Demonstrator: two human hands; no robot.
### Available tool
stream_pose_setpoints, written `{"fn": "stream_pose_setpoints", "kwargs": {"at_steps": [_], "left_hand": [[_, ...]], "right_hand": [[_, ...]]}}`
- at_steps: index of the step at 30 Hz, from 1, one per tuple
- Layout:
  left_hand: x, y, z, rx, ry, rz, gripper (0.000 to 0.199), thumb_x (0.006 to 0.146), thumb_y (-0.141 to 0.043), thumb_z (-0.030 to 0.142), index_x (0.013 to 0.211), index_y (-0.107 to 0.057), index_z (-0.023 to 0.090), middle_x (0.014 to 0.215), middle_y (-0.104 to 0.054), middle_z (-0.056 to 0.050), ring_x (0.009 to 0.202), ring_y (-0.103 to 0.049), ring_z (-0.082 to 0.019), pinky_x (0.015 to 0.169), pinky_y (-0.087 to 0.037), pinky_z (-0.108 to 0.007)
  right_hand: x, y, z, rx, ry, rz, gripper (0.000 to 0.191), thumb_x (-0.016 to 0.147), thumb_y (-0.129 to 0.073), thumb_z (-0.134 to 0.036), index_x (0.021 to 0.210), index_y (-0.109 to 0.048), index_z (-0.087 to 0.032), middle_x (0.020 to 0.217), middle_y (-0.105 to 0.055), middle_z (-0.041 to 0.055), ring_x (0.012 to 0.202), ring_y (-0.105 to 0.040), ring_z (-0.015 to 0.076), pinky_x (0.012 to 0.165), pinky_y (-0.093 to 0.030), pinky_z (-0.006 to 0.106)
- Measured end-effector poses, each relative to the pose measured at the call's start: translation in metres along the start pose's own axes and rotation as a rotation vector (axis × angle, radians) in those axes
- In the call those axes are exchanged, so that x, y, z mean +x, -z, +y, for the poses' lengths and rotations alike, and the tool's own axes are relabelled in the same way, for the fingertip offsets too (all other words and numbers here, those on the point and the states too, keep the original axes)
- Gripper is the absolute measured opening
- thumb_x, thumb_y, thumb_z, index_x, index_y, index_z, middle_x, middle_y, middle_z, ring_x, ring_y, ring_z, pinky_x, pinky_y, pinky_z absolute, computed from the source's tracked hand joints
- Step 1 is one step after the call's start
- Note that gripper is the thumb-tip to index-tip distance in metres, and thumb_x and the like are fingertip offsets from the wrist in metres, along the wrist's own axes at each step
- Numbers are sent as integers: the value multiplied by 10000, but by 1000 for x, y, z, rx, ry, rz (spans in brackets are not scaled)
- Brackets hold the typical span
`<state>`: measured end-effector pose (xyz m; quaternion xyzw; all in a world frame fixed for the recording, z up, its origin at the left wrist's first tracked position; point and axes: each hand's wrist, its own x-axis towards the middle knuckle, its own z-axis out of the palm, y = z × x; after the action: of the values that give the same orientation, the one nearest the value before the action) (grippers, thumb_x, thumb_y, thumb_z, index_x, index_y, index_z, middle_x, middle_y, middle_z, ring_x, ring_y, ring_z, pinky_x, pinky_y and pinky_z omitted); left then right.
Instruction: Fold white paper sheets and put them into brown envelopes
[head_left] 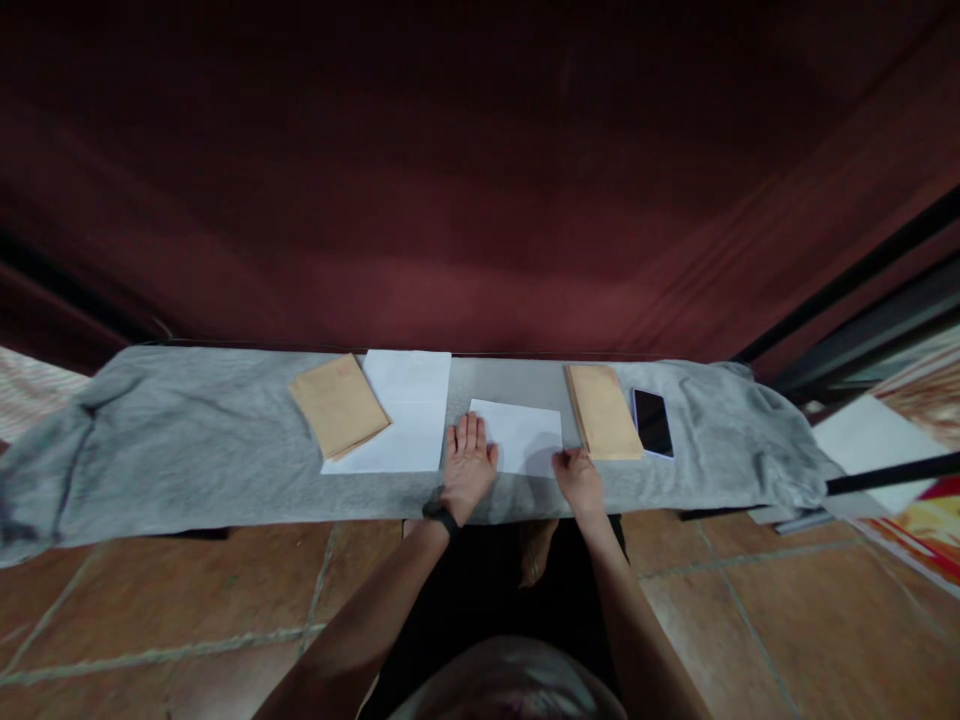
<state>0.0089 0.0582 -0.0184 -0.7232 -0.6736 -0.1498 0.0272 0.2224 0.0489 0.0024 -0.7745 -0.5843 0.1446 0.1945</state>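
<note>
A folded white sheet of paper (523, 437) lies on the grey cloth in front of me. My left hand (469, 462) rests flat on its left end, fingers stretched out and pointing away from me. At the sheet's lower right corner, my right hand (579, 482) has its fingers curled together; whether the paper's edge is pinched between them is too small to tell. Just beyond that hand lies a stack of brown envelopes (606, 412). Left of my left hand, more brown envelopes (340, 405) overlap larger white sheets (412, 412).
A grey cloth (210, 440) covers the long narrow surface, which backs onto a dark red panel (480, 220). A phone (652, 423) lies right of the envelope stack. Black bars and a white sheet (874, 445) are at the far right. Below is a tiled floor (225, 590).
</note>
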Motion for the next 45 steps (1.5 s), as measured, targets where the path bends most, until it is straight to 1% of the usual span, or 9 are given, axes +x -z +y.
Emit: {"fn": "stream_pose_setpoints", "kwargs": {"at_steps": [4,7,14,21,26,31,40,42,45], "left_hand": [[-1,3,-1,-51,-169,-41,546,978,-371,299,1506,-389,158,1609,-308,-89,1511,-209,-241,1241,-168,-482],[-1,3,-1,-73,-214,-66,525,985,-367,311,1494,-416,196,1593,-352,-58,1505,-233,-234,1246,-158,-479],[-7,6,3,-66,-310,-60,505,1005,-356,313,1482,-432,167,1593,-351,-80,1497,-258,-237,1242,-191,-467],[-17,16,8,-72,-451,-85,477,1032,-341,390,1483,-427,263,1590,-369,-28,1479,-304,-236,1232,-190,-508],[-16,22,8,-98,-522,-130,469,1035,-332,413,1487,-411,317,1593,-362,4,1490,-273,-255,1225,-141,-567],[-14,26,6,-118,-559,-152,480,1036,-336,400,1503,-383,305,1596,-358,4,1497,-251,-250,1226,-115,-565],[-10,32,-1,-124,-673,-172,463,1020,-410,428,1474,-418,341,1595,-364,2,1487,-278,-216,1225,-127,-510],[-9,32,-2,-120,-680,-176,469,1016,-421,437,1476,-415,345,1594,-364,-2,1484,-287,-215,1223,-129,-506],[-9,32,-2,-121,-692,-184,475,1022,-397,450,1485,-399,346,1599,-354,-2,1486,-280,-221,1220,-130,-518]], "right_hand": [[2,2,3,8,-8,-25,215,905,-539,-348,867,-666,-179,796,-725,103,798,-703,237,672,-478,289],[4,3,3,33,7,-48,202,891,-543,-343,817,-664,-199,750,-715,61,754,-694,209,647,-467,265],[5,10,-4,22,-16,-30,176,926,-507,-279,997,-631,-176,869,-722,69,829,-691,207,689,-455,267],[1,22,-13,-161,-73,-89,219,984,-483,-293,1120,-601,-169,931,-725,98,884,-705,225,736,-459,290],[-12,19,-18,-242,-29,-30,271,993,-462,-274,1206,-566,-142,1081,-714,140,945,-704,241,767,-468,302],[-14,16,-8,-204,-48,-112,267,984,-455,-278,1182,-596,-167,949,-732,112,869,-706,240,734,-463,305],[-5,13,14,-30,34,-109,236,941,-458,-276,1059,-636,-177,869,-714,58,816,-684,207,711,-466,273],[-10,15,14,-60,41,-71,268,943,-455,-277,1120,-624,-166,896,-713,79,825,-683,221,722,-472,291],[-19,15,11,-159,106,96,343,950,-447,-280,1218,-591,-123,1026,-690,161,947,-666,276,797,-489,356]]}}
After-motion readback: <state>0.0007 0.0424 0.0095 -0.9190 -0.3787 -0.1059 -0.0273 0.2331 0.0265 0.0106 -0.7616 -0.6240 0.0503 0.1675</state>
